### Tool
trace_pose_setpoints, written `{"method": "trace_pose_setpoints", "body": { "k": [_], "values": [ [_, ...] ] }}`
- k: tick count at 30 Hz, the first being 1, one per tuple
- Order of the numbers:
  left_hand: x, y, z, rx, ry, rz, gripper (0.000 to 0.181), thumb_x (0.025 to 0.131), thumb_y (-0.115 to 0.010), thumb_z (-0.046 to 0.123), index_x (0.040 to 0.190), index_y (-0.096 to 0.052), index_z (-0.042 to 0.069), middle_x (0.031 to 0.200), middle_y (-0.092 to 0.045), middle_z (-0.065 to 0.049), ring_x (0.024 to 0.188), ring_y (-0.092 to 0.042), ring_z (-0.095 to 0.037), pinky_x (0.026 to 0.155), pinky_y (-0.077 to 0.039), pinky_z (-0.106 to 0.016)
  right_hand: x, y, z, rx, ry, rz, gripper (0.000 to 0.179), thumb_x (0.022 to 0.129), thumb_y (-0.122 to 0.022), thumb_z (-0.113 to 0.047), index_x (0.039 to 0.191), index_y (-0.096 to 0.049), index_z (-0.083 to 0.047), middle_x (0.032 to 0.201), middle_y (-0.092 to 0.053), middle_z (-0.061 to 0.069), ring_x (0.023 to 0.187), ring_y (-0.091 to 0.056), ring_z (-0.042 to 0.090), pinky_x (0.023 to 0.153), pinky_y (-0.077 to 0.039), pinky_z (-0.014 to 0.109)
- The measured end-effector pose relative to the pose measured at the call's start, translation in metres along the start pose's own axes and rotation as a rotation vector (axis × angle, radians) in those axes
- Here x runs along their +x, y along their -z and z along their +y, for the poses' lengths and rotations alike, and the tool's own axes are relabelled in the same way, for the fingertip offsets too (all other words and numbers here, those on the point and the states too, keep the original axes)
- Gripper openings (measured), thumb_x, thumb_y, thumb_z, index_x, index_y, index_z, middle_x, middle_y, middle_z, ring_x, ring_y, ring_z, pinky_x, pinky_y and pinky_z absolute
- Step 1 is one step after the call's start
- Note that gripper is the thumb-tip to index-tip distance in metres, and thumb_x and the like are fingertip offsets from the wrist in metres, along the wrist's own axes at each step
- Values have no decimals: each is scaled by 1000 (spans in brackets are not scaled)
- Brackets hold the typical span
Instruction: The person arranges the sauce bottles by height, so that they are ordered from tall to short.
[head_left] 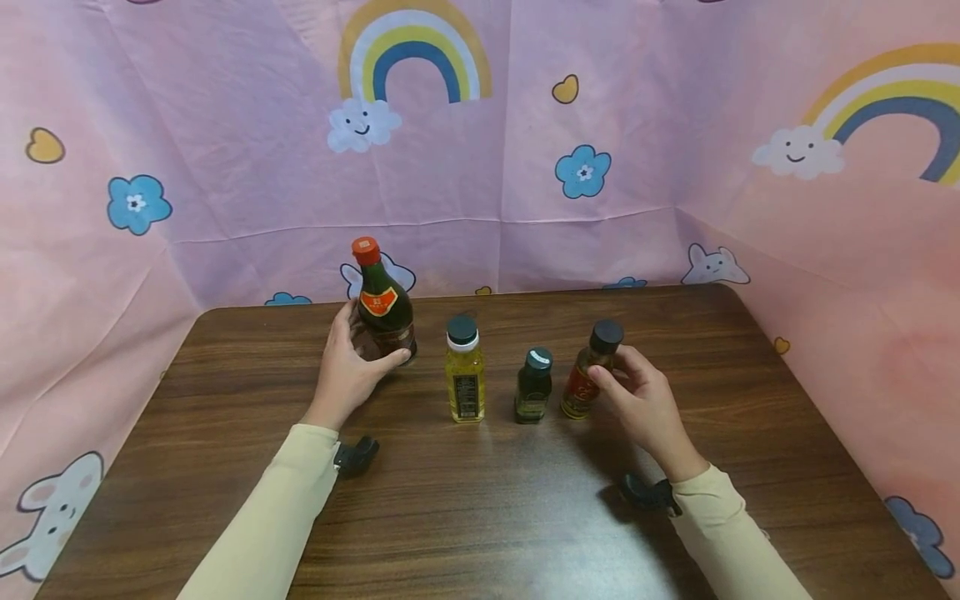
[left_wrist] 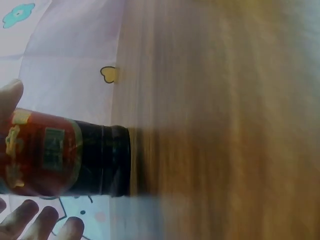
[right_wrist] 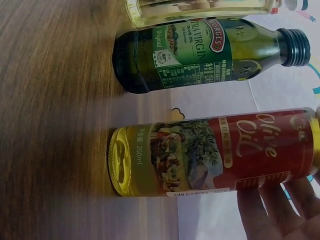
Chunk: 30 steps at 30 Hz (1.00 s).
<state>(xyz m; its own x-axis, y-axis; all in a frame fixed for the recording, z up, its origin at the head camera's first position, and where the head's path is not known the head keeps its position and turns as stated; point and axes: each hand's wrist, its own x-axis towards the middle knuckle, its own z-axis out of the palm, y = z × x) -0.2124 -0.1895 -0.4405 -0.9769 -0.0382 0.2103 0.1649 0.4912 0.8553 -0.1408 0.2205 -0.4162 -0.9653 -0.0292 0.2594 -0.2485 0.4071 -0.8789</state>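
My left hand [head_left: 347, 375] grips a dark glass bottle [head_left: 386, 312] with a red cap, thumb in front and fingers round its far side. The bottle leans left in the head view; its red label and dark base [left_wrist: 115, 160] show in the left wrist view. On the right, my right hand [head_left: 647, 407] holds an olive oil bottle [right_wrist: 200, 152] with a red label and black cap between thumb and fingers, its top leaning right. Close to its left stands a small green Borges olive oil bottle [right_wrist: 200, 55]. A clear bottle of yellow oil [head_left: 466, 379] is upright between the hands.
All this is at a brown wood-grain table [head_left: 450, 517]. Pink and lilac printed cloth [head_left: 262, 150] hangs behind the table and along its sides. Black wrist straps [head_left: 356, 456] with small mounts sit at both cream sleeves [head_left: 262, 517].
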Motion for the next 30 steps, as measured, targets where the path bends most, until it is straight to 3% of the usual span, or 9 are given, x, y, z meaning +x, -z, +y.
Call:
{"method": "trace_pose_setpoints", "body": {
  "k": [3, 10, 12, 18, 22, 26, 30],
  "values": [
    [-8, 5, 0, -5, 11, -13, 114, 85, -88, 30, 167, -10, 16, 163, -30, -17, 148, -36, -36, 116, -36, -59, 0, 0, 0, -3, 4, 4, 33, 102, -67, -13, 134, -64, -4, 128, -68, 17, 122, -64, 30, 102, -53, 46],
    [-25, 16, 4, 16, -19, 2, 109, 84, -88, 35, 166, -18, 19, 158, -37, -17, 144, -40, -37, 114, -39, -60, 0, 0, 1, -7, 5, 11, 32, 102, -67, -13, 133, -64, -4, 127, -68, 16, 122, -64, 29, 98, -52, 21],
    [-30, 18, 6, 17, -42, 13, 106, 83, -89, 35, 165, -23, 19, 156, -39, -17, 142, -43, -36, 113, -41, -58, 0, 0, 1, -9, 8, 11, 32, 102, -67, -12, 133, -64, -3, 127, -68, 16, 122, -64, 30, 99, -52, 24],
    [-44, 23, 14, 15, -121, 20, 101, 83, -90, 31, 163, -30, 20, 154, -43, -13, 140, -47, -34, 111, -44, -55, 0, 0, 1, -13, 0, 5, 34, 102, -67, -13, 134, -63, -3, 129, -68, 17, 123, -64, 31, 103, -52, 48],
    [-51, 22, 21, -1, -153, 9, 99, 82, -91, 27, 162, -32, 21, 153, -45, -12, 138, -48, -33, 111, -45, -53, -1, 0, 0, -5, -11, -1, 35, 103, -67, -15, 136, -62, -4, 131, -67, 17, 124, -63, 31, 104, -50, 53],
    [-58, 16, 30, -25, -172, -19, 97, 82, -91, 24, 161, -34, 21, 153, -45, -10, 138, -49, -32, 111, -45, -49, -1, 0, -1, -6, -7, 2, 36, 102, -67, -15, 136, -62, -4, 130, -67, 17, 123, -64, 30, 103, -52, 47],
    [-63, 7, 40, -42, -193, -49, 97, 81, -92, 23, 160, -35, 19, 153, -44, -10, 138, -49, -28, 112, -45, -43, -1, 0, -1, -5, 3, 8, 35, 102, -67, -13, 136, -63, -3, 129, -68, 17, 122, -64, 31, 100, -53, 30]
  ]
}}
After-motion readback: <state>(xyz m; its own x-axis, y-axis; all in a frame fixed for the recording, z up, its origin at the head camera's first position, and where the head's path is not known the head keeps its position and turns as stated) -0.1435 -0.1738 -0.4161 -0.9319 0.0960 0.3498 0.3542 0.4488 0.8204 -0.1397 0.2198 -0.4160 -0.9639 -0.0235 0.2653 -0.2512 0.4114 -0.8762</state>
